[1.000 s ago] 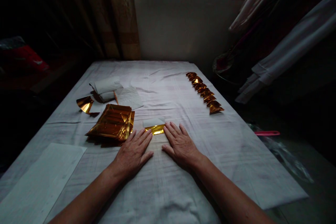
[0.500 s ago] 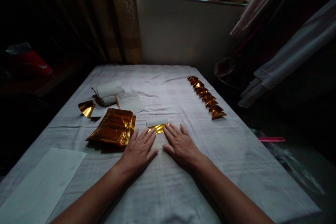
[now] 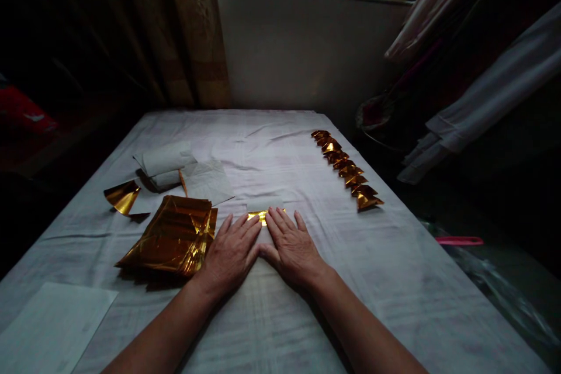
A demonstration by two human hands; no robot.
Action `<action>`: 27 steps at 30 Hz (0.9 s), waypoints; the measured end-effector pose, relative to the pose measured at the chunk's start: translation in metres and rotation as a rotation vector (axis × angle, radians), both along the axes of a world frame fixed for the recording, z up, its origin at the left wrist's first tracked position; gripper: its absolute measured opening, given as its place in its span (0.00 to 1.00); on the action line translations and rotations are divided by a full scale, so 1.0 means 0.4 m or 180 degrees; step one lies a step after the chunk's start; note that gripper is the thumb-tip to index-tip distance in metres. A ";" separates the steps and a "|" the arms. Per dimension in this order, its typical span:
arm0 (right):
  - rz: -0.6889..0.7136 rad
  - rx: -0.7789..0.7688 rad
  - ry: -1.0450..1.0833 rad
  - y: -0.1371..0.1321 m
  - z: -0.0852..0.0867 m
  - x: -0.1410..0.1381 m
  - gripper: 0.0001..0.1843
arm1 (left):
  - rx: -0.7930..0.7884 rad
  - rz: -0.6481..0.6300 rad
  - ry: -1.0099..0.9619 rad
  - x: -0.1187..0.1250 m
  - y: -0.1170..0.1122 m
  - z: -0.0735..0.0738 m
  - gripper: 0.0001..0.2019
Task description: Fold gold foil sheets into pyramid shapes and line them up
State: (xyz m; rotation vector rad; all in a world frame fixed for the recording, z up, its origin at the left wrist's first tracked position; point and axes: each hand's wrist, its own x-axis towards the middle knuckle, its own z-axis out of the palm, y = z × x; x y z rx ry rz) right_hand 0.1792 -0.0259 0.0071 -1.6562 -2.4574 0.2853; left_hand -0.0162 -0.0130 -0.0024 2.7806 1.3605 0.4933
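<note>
With the gold strip as the clock's centre and six o'clock toward the person, a pale sheet (image 3: pixel 52 327) lies flat nearest, at eight o'clock on the white cloth (image 3: pixel 272 333). The left hand (image 3: pixel 231 252) and right hand (image 3: pixel 294 246) come in from seven and five, both flattened, palms down, fingers extended and grasping nothing; their thumbs appear to touch. Their fingertips rest on the gold strip (image 3: pixel 258 217), whose far edge borders a pale flap (image 3: pixel 265 204). At nine o'clock, just beside the left hand, sits a stack of gold sheets (image 3: pixel 169 234), its edges fanned. Beyond it, between nine and ten, a curled gold piece (image 3: pixel 123 197) stands near a grey paper roll (image 3: pixel 169 158) at ten. Folded gold pieces (image 3: pixel 350 169) line up from one o'clock to nearly three, well apart from the right hand. Farthest, a curtain (image 3: pixel 197 41) hangs at eleven.
</note>
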 end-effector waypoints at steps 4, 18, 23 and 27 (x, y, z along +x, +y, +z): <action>-0.0385 -0.0084 -0.0073 -0.006 -0.002 0.017 0.38 | 0.0070 0.0124 0.0007 0.006 -0.007 0.002 0.20; -0.0579 0.0942 0.0132 0.012 -0.017 0.051 0.27 | 0.0116 0.0297 -0.0248 0.011 -0.014 0.007 0.19; -0.0172 0.1281 0.0618 0.002 0.015 0.027 0.17 | 0.0057 0.0310 -0.0405 0.008 -0.004 0.017 0.15; 0.0102 0.1073 0.0905 -0.010 0.024 -0.002 0.10 | 0.0063 0.0257 -0.0468 0.007 0.002 0.030 0.13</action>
